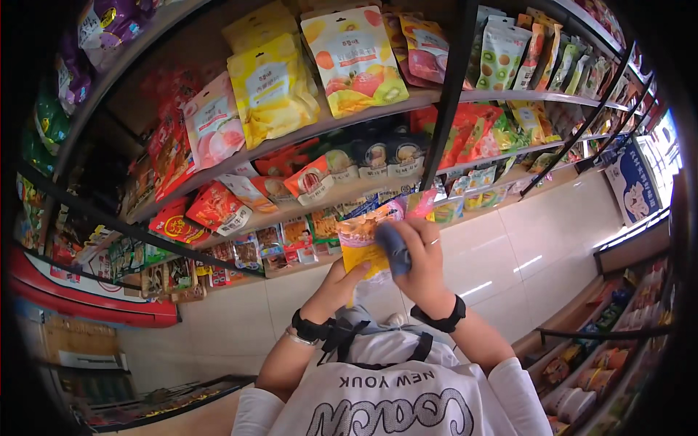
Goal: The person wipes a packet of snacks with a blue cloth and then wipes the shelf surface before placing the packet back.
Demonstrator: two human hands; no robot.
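My left hand [344, 286] grips the lower left side of a yellow and pink snack pouch [362, 242], its thumb across the front. In my right hand [422, 253] is a folded blue-grey cloth [393, 248], pressed on or close against the right part of the pouch. A pink packet [421, 204] shows just beyond the right hand's fingers; whether it is touched or held cannot be told. Both hands are in front of the lower shelves. The pouch's right edge is hidden behind the cloth and fingers.
Shelves [349, 121] of bagged snacks rise ahead, split by a black upright post [448, 98]. A red-edged cabinet or counter [109, 310] is at left. More shelving with packaged goods [597, 376] stands at lower right. A blue and white printed box or sign [635, 182] is at far right.
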